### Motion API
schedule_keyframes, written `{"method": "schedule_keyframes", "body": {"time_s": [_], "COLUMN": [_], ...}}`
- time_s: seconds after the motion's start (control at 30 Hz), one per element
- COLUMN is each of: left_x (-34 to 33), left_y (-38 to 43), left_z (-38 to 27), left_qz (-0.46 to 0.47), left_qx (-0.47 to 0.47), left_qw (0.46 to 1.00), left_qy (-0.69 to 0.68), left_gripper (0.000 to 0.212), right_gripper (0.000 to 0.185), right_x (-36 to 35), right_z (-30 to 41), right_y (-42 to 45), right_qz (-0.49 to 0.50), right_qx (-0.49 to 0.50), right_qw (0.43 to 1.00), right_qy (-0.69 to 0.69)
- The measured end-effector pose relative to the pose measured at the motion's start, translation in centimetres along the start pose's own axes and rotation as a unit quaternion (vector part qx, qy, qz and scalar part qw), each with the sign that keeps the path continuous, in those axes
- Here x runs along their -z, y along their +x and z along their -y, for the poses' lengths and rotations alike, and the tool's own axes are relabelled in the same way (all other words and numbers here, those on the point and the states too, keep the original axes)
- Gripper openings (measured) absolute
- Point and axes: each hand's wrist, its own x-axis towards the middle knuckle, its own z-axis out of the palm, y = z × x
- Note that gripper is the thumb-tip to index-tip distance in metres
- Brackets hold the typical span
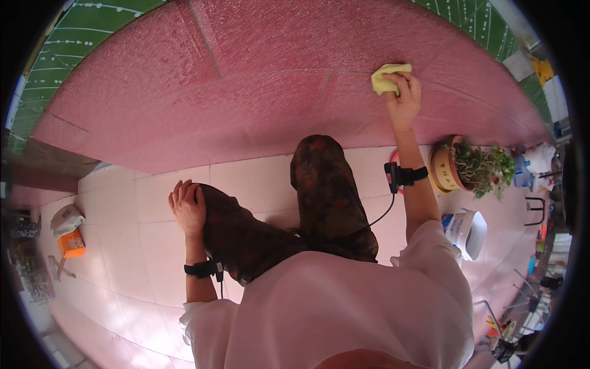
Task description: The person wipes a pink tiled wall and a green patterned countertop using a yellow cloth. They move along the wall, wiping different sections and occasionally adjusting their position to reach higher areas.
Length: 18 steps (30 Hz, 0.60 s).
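My right hand [405, 97] grips a folded yellow cloth [386, 78] and presses it against the pink wall [276, 106]. Grey joint lines run across this wall, and its surface looks rough or wet in the upper part. My left hand [188, 205] rests on my left knee, holding nothing, with the fingers somewhat apart. Dark patterned trousers [329, 198] cover my bent legs. A black strap with a small device [400, 177] sits on my right forearm, and another strap [203, 269] is around my left wrist.
To the right stand a potted plant [484, 166] and a white bucket [465, 234]. An orange box [72, 243] with a pale bag [67, 220] on top sits on the tiled floor [124, 258] at left. Green panels [99, 20] border the wall above. A thin cable hangs from my right forearm device.
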Motion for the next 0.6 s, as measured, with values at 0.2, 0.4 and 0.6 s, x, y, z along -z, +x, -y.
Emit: {"method": "schedule_keyframes", "body": {"time_s": [0.2,0.4,0.6], "left_x": [-1.6,-0.7,0.3], "left_y": [1.5,0.9,-0.8], "left_z": [-1.2,-0.6,0.6], "left_qz": [0.011,0.014,0.001], "left_qx": [-0.015,-0.023,-0.003], "left_qw": [1.0,1.0,1.0], "left_qy": [-0.002,0.009,0.024], "left_gripper": [0.013,0.013,0.01], "right_gripper": [0.037,0.032,0.029], "right_x": [-5.7,-7.7,0.1], "right_z": [8.6,11.3,-2.3], "right_y": [-0.9,0.0,-1.4], "right_qz": [0.011,0.13,-0.009], "right_qx": [0.032,0.135,0.0], "right_qw": [0.997,0.977,1.0], "right_qy": [0.063,0.101,0.009]}}
